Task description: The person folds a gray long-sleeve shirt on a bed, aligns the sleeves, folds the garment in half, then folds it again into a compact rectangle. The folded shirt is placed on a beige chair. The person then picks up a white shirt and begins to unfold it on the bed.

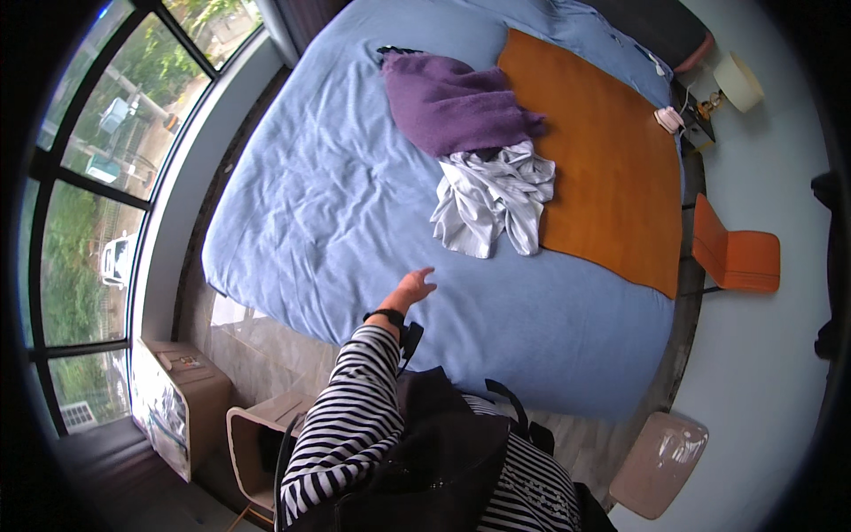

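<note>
My left hand [417,285] reaches out over the near part of the blue bed sheet [337,168], fingers stretched and apart, holding nothing. A black band circles its wrist, below which a striped sleeve begins. I cannot tell whether the fingertips touch the sheet. Beyond the hand lies a crumpled white-grey striped garment [492,199]. A purple knitted garment [452,102] sits just past it, the two meeting at their edges. The flat orange-brown cover [603,160] spreads over the right side of the bed, partly under both garments. My right hand does not show.
Tall windows [97,222] run along the left. Near the lower left stand a cardboard-brown box [191,390] and a beige chair [266,434]. An orange chair [731,253], a nightstand with a lamp [737,82] and a glossy beige seat [660,463] line the right.
</note>
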`<control>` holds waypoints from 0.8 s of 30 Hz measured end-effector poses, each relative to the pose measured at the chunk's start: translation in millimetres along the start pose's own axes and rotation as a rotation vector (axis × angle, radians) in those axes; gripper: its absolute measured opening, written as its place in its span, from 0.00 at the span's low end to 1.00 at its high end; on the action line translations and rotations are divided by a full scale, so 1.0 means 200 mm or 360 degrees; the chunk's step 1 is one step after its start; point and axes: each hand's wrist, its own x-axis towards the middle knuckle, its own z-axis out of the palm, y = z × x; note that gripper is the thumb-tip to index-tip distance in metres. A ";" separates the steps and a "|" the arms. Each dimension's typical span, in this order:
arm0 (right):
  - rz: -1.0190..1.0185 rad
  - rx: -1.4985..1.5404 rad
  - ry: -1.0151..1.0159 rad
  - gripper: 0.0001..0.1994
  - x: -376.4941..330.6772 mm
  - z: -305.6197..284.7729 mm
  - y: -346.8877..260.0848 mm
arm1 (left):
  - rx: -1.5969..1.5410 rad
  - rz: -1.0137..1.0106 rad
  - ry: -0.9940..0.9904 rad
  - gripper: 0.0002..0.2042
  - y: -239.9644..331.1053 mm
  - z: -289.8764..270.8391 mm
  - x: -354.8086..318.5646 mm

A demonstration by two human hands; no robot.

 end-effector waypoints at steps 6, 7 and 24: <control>0.0249 0.0134 0.0094 0.20 -0.24 0.14 0.02 | -0.0148 0.0088 0.0106 0.36 0.19 -0.09 0.55; 0.0293 0.0156 0.0108 0.20 -0.28 0.16 0.03 | -0.0175 0.0048 0.0149 0.35 0.21 -0.08 0.61; 0.0229 0.0286 0.0198 0.21 -0.44 0.16 0.07 | -0.1461 0.1208 -0.1310 0.17 1.11 0.10 0.17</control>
